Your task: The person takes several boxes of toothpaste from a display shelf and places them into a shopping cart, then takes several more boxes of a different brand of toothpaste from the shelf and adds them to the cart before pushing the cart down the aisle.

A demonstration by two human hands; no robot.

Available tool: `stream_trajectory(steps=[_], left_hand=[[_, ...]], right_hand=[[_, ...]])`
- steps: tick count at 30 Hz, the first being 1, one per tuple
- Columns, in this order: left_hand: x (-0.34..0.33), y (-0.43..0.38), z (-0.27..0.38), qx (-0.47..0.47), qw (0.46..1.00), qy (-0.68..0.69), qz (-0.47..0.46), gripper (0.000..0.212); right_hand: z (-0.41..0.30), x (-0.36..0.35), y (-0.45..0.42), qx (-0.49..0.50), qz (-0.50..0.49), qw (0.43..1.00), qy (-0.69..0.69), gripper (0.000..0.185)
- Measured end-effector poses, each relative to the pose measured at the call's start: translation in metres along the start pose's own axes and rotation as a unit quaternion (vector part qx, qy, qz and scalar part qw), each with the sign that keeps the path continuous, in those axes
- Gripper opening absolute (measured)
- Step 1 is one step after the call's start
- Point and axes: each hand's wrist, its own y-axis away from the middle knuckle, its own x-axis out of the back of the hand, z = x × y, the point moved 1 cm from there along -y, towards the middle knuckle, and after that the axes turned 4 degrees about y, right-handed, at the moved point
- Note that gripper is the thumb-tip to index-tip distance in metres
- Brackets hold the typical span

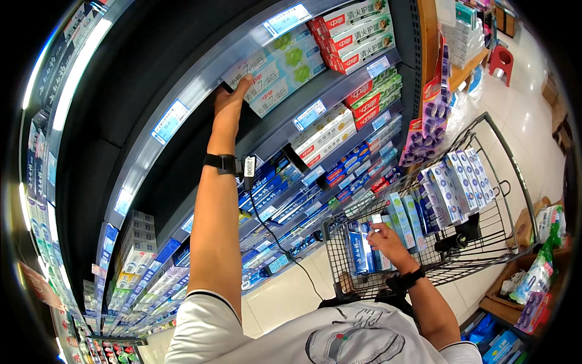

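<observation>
My left hand [234, 93] reaches onto a shelf, thumb on the near end of stacked pale toothpaste cartons with green pictures [291, 70]; its other fingers are hidden behind the cartons. A black band with a small device circles that wrist. Over a wire shopping cart [334, 255], my right hand [386, 241] is at some cartons, its fingers bent near a pale box; whether it grips one is unclear. In the cart, blue cartons [359, 248] lie left of that hand, light-green cartons [404, 218] beyond it, and white-and-purple cartons [454, 186] farther right.
Red-and-white toothpaste cartons [357, 34] are stacked right of the pale ones. Shelf edges with price tags [309, 114] run below my left arm. Hanging purple packs [427, 127] flank the shelf end. A red stool [501, 63] stands on the floor behind, and open boxes [523, 291] sit at the right.
</observation>
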Motion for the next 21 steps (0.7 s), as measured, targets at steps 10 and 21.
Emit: stream_trajectory(steps=[10, 21], left_hand=[[-0.01, 0.0, -0.018, -0.055, 0.997, 0.059, -0.004, 0.071], [-0.018, -0.016, -0.017, 0.051, 0.998, 0.028, 0.028, 0.063]], right_hand=[[-0.005, -0.013, 0.004, 0.001, 0.0, 1.0, -0.015, 0.049], [0.004, -0.019, 0.005, -0.005, -0.001, 1.0, -0.029, 0.046]])
